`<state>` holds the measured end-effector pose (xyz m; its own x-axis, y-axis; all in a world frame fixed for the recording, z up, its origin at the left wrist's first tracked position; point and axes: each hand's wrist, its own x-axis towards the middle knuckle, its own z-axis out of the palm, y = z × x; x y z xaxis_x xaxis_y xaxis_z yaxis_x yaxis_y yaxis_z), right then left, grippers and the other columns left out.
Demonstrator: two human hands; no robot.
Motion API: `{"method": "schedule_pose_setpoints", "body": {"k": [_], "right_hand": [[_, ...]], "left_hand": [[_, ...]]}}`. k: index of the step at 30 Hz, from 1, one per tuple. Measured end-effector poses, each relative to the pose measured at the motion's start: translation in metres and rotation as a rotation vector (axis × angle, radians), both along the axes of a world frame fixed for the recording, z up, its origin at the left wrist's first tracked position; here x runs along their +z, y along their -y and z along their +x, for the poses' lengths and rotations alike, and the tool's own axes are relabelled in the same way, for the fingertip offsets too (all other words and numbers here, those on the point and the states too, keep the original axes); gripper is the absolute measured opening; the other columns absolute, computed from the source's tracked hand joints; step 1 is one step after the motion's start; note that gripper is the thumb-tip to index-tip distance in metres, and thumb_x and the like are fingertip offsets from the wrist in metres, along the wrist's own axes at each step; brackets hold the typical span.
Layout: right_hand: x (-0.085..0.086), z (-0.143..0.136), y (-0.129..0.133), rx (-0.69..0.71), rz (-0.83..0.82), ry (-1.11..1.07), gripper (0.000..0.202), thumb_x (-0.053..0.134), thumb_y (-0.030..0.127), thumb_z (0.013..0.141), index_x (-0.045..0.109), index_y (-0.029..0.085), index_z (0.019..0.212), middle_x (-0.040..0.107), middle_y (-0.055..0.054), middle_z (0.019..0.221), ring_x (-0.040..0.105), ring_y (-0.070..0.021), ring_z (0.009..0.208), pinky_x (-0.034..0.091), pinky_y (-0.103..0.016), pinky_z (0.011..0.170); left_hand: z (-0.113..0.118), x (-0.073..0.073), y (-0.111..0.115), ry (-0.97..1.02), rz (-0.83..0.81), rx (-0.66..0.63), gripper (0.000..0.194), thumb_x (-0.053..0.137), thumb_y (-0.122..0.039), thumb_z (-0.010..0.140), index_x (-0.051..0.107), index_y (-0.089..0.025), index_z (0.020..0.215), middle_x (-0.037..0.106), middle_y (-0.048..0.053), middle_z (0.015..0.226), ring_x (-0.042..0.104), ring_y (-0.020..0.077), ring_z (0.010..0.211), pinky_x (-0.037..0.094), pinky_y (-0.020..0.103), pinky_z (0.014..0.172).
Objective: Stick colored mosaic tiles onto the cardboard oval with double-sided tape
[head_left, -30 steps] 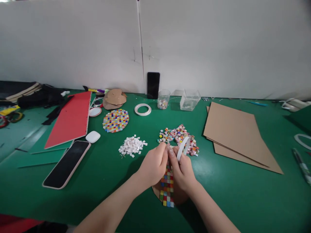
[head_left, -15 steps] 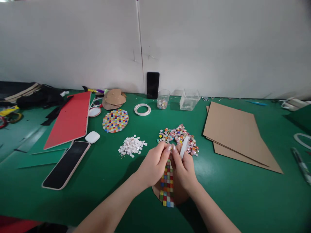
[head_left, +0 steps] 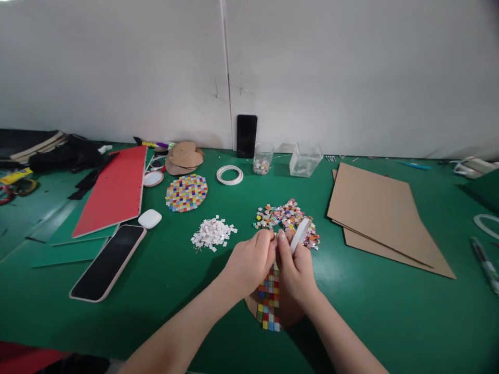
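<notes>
Above a round brown cardboard disc (head_left: 290, 311) my two hands meet, fingertips almost touching. My left hand (head_left: 251, 262) is closed in a pinch; whatever is between its fingers is hidden. My right hand (head_left: 297, 267) is closed too, with its thumb against the forefinger and a white tape roll (head_left: 299, 236), seen edge-on, gripped in it. A band of coloured mosaic tiles (head_left: 268, 296) runs down the disc beneath my hands, its upper end covered by them. Just beyond lies a heap of loose coloured tiles (head_left: 283, 214). Left of it is a pile of small white squares (head_left: 213, 232).
A tile-covered disc (head_left: 186, 192), a white ring (head_left: 230, 175), a plastic cup (head_left: 263, 159) and a clear box (head_left: 306, 160) stand further back. Cardboard sheets (head_left: 372, 202) lie right. Phones (head_left: 108, 262) and a red board (head_left: 113, 192) are left.
My left hand has turned a little, its thumb now more hidden behind the fingers. The tape roll in my right hand has tilted slightly to the right. The view has shifted slightly.
</notes>
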<state>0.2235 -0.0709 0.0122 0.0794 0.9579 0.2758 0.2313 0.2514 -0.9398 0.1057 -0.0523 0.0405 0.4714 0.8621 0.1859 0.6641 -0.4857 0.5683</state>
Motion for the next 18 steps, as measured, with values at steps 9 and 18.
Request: {"method": "schedule_pose_setpoints", "body": {"k": [9,18], "right_hand": [[0.0076,0.003,-0.0027,0.037,0.031,0.183,0.026,0.034,0.025,0.093,0.038,0.02,0.067,0.037,0.005,0.059,0.037,-0.0096,0.05,0.029,-0.023,0.048],[0.007,0.0049,-0.0023,0.061,0.003,0.221,0.029,0.033,0.026,0.093,0.035,0.021,0.065,0.034,0.006,0.054,0.035,-0.0093,0.046,0.026,-0.023,0.044]], "left_hand": [[-0.0027,0.0006,-0.0027,0.004,0.005,-0.017,0.016,0.027,-0.02,0.089,0.034,-0.022,0.074,0.05,-0.002,0.065,0.051,0.0141,0.053,0.033,0.024,0.048],[-0.0056,-0.003,-0.0072,-0.078,0.15,-0.028,0.02,0.023,-0.022,0.09,0.038,-0.021,0.076,0.053,0.001,0.066,0.054,0.0156,0.056,0.036,0.025,0.048]]}}
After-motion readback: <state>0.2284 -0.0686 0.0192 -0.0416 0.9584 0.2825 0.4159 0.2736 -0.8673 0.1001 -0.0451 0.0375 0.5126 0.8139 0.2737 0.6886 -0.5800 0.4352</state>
